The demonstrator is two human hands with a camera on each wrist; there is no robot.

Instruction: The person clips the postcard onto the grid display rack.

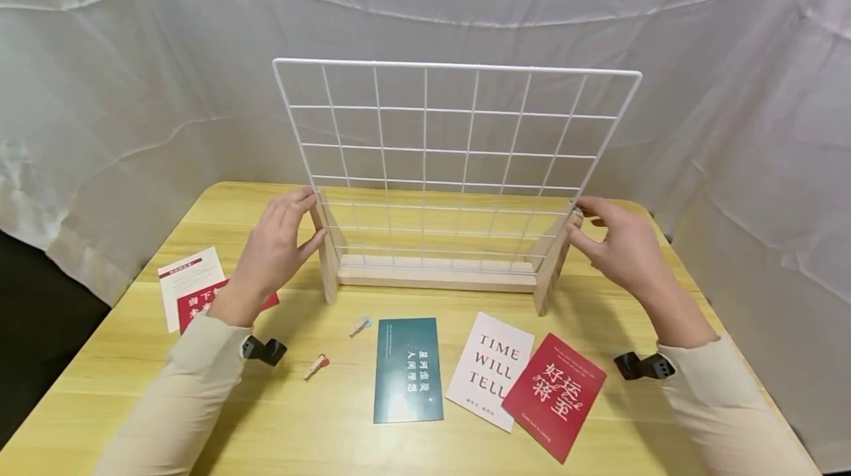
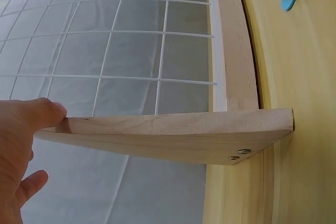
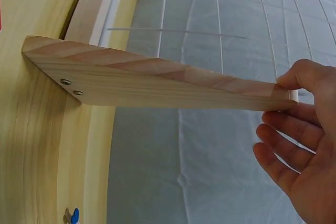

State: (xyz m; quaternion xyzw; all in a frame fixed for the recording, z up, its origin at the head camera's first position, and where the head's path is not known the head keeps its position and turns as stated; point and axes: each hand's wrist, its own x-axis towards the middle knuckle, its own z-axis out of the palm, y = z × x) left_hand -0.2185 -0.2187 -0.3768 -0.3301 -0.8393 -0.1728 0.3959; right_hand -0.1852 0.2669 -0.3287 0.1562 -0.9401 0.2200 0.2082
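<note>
A white wire grid panel (image 1: 425, 147) stands upright, leaning back in a wooden stand (image 1: 435, 282) with two side boards. My left hand (image 1: 275, 239) grips the upper end of the left side board (image 2: 178, 124), thumb on its front edge. Across from it, my right hand (image 1: 621, 247) pinches the top of the right side board (image 3: 157, 85) between thumb and index finger, other fingers loosely bent below. Two screw heads show low on the outer face of each board.
In front of the stand lie a green card (image 1: 407, 372), a white card (image 1: 488, 365) and a red card (image 1: 557, 398) overlapping it. Two small wooden clothespins (image 1: 360, 326) lie left of these. Beside my left forearm are a white card (image 1: 182, 280) and another red card (image 1: 193, 306).
</note>
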